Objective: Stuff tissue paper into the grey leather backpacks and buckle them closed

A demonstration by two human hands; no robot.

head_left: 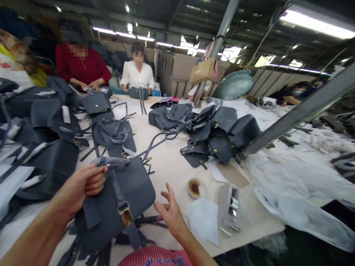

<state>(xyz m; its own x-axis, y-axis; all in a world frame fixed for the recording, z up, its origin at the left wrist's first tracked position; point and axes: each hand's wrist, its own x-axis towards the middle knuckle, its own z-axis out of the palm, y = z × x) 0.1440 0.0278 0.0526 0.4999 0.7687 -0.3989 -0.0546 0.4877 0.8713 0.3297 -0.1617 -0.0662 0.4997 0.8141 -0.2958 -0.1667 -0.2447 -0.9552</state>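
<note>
One bag in hand; take as landmark for all places. Grip the clear-wrapped handle, at the bag's top, firmly but without crushing. Bring a second hand under the bag's lower edge before any lift or turn, to limit likely swing. Guard the buckle, on the bag's front, against scraping. Avoid snagging on loose straps at the bag's lower right. Stay clear of the dish, right of the bag, to prevent possible staining.

Position: bag below and right of left hand, closed around the handle. Also left of right hand, open, fingers spread, gripping nothing; just beside the bag's right edge, contact not evident. Support from table beneath the bag: impossible to tell.
</note>
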